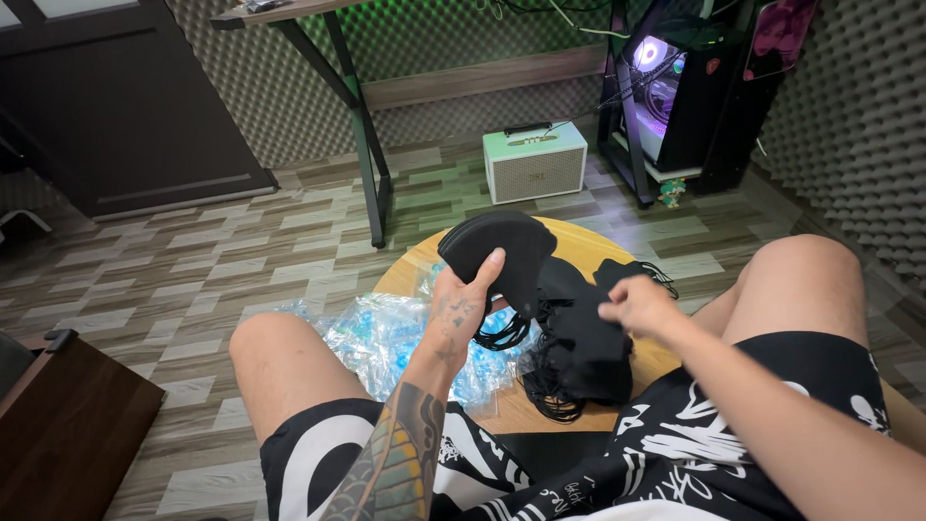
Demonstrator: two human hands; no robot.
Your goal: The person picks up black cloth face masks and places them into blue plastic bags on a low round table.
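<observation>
**Desk:** What does each hand have?

**Photographer:** The left hand (461,301) is clamped on a stack of black face masks (502,253), thumb across the front, fingers behind, ear loops dangling below. The right hand (639,304) hovers just over a loose pile of black masks (588,352) on a round wooden table (588,243). Its fingers are curled, but whether they pinch anything I cannot tell.

**Desk:** How should the stacking be handled?

**Photographer:** By my reading, keep the edges squared under the thumb and lift one mask at a time, so the loops do not tangle.

**Desk:** Any containers?

**Photographer:** None rigid. Crumpled clear plastic wrappers (381,333) lie heaped between the knees, against the table; they look empty. Beyond, on the floor, a small pale speaker (535,162) stands near a lit computer tower (675,87).
</observation>
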